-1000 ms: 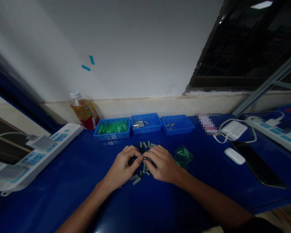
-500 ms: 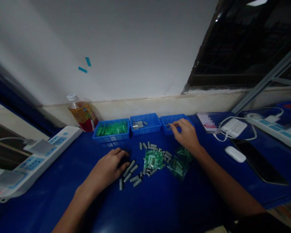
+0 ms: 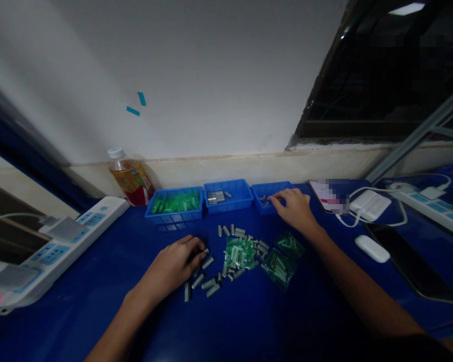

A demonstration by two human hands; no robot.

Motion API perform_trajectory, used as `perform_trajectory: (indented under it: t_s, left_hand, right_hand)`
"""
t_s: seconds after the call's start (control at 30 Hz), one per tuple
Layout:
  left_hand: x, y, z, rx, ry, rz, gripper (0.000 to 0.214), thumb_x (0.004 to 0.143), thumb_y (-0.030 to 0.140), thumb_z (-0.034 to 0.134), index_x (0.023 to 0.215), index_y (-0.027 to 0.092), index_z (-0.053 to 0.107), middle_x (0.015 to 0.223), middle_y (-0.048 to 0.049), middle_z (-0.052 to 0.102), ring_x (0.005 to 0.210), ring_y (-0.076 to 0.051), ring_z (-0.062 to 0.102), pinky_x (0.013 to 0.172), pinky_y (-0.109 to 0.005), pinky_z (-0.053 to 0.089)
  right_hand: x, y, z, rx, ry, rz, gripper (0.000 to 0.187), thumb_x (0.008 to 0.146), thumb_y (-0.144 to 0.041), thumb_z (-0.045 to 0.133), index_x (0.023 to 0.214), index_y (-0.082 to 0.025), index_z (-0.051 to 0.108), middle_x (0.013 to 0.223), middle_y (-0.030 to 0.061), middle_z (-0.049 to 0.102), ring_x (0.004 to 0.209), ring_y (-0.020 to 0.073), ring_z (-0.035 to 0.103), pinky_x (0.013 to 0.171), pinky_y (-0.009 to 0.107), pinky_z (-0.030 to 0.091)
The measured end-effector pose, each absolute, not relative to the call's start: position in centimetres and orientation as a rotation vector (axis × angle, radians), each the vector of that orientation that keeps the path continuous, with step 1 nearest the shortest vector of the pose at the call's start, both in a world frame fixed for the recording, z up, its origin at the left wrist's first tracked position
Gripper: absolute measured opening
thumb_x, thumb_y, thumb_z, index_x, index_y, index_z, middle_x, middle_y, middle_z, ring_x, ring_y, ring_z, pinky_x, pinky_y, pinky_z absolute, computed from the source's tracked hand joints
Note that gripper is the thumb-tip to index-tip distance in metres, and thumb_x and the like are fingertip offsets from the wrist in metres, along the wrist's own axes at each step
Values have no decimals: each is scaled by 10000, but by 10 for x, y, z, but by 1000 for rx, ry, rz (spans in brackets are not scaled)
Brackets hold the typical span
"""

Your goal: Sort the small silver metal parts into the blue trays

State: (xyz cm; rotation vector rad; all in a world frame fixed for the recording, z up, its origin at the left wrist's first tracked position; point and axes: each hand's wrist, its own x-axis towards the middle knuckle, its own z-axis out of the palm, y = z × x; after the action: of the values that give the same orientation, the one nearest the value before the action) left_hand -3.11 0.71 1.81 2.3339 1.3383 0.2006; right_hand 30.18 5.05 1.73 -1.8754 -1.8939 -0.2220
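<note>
blue table [image 3: 249, 322] bears trays [image 3: 234, 204] holding green packets [image 3: 177, 201], metal pieces [image 3: 216, 197]

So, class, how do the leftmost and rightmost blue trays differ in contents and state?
The leftmost tray is filled with green packets, while the rightmost tray holds a few small metal pieces.
The right hand partly covers the rightmost tray; no hand covers the leftmost tray.
Both are blue and open-topped.
</note>
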Motion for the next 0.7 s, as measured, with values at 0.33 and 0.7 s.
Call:
perform_trajectory:
  t_s: [0.33,0.7]
  left_hand:
    - [-20,6,11,2321,1486,340,211,912,328,410,897,193,571,928,-69,594,885,-218,563,779,-345,441]
    - [18,-19,13,1937,1015,857,151,945,298,386,1054,194,389,811,-4,551,738,-126,555,664,-240,450]
  right_hand:
    - [265,3,24,-1312,-1845,-387,77,858,-237,549,869,-200,615,890,62,641,938,224,550,826,385,401]
    - [205,-28,7,-908,-2354,89,163,905,-162,452,1037,-183,546,897,75,631,877,209,555,801,376,438]
